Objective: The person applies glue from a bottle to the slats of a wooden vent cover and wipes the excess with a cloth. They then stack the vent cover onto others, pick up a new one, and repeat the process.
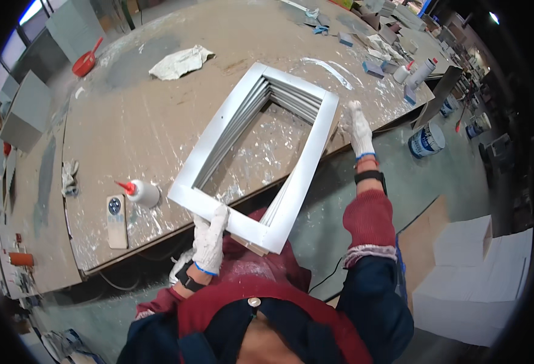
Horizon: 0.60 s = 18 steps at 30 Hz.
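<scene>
A stack of white rectangular frames lies at a slant on the worktable, its near corner jutting past the table edge toward me. My left hand, in a white knit glove, grips the near end of the stack, with its fingers at the edge. Off the right side of the stack is my right hand, also gloved and apart from the frames. Its fingers look curled in, and whatever they may hold is hidden. Left of the stack are a white squeeze bottle with a red tip and a phone lying flat.
The glue-spattered worktable carries a crumpled cloth, a red pan and a loose glove. Blue blocks and more bottles sit at the far right. Buckets and a carton stand on the floor to the right.
</scene>
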Motion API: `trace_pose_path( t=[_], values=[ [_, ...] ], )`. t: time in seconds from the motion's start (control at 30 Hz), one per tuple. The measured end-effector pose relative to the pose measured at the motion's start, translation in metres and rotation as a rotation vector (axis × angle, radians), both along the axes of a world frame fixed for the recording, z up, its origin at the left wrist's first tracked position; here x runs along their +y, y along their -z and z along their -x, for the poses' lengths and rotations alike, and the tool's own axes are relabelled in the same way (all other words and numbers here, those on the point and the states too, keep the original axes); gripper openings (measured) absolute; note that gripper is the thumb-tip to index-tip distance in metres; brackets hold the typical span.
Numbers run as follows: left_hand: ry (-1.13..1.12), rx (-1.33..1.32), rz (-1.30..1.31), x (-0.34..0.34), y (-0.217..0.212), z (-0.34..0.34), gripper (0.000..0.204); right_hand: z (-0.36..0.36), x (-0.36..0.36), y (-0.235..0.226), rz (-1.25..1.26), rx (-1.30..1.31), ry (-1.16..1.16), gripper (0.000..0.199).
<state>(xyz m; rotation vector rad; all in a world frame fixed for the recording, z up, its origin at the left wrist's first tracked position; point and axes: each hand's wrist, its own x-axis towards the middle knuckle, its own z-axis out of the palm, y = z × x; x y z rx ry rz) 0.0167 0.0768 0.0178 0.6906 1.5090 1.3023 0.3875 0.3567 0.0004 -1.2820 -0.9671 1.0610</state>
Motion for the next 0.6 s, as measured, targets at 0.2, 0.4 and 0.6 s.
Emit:
trace_pose_path(
  t=[0.2,0.4,0.6],
  values=[
    [-0.065,-0.192,0.035,0.009,-0.002,0.004,0.057,0.026,0.053,0.019,-0.112,0.107,-0.219,0.074],
    [-0.014,-0.327,0.144,0.035,-0.011,0.032,0.040,0.012,0.045,0.005,0.194,0.187,-0.244,0.067],
    [0.032,-0.211,0.177,0.045,-0.022,0.045,0.049,-0.016,0.015,0.031,0.134,0.176,-0.169,0.071]
  ],
)
